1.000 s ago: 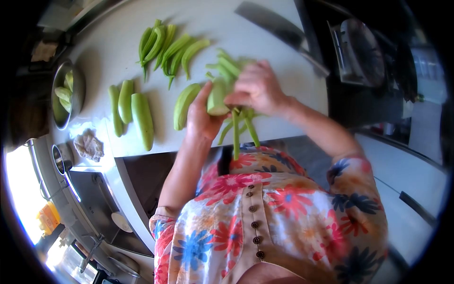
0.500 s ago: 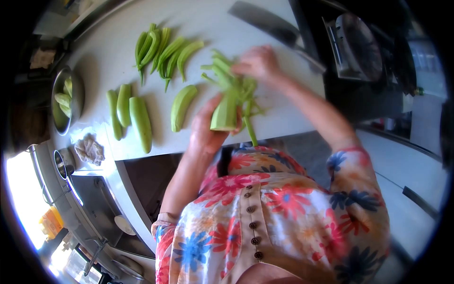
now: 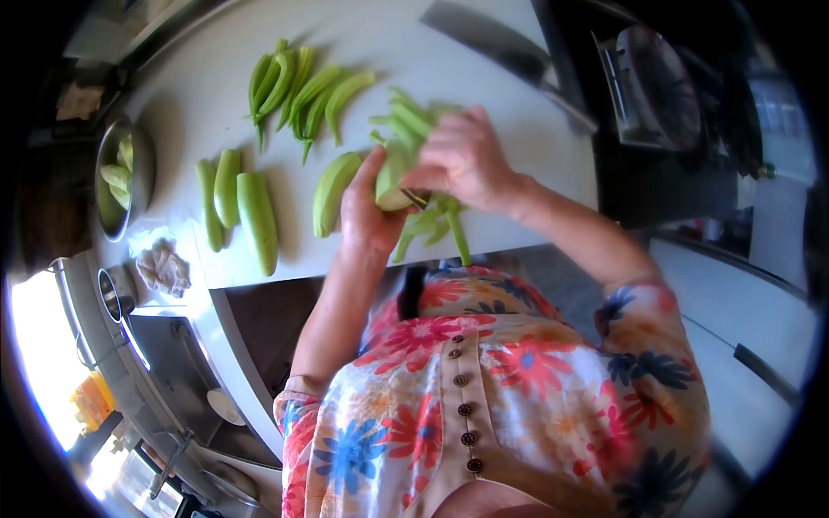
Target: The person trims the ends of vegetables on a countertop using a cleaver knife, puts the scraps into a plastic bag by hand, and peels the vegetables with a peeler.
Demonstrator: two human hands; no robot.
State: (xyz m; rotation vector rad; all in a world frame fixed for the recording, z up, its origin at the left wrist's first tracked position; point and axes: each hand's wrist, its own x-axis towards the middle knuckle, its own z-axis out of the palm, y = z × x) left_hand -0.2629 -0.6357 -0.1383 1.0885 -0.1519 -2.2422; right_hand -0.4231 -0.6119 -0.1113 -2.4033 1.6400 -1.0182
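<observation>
My left hand (image 3: 370, 211) grips a short, pale green gourd piece (image 3: 392, 183) from its left side, above the front of the white counter. My right hand (image 3: 471, 160) is closed around a peeler (image 3: 417, 199). Only the peeler's dark metal edge shows, against the gourd's near end; my fingers cover the rest. Green peel strips (image 3: 456, 231) lie under and beside my right hand, partly hidden by it. Just left of my left hand lies another peeled gourd piece (image 3: 335, 194).
Long gourd pieces (image 3: 256, 224) lie at the counter's left, with slender ridged green pods (image 3: 315, 102) behind. A metal bowl (image 3: 148, 177) holds pale green pieces. A crumpled cloth (image 3: 163, 268) sits at the left corner. A cleaver (image 3: 484, 39) lies at the far right, near the stove (image 3: 656, 86).
My right hand has come down and left, from behind the gourd to its near end. The gourd has tilted and moved slightly up and left in my left hand.
</observation>
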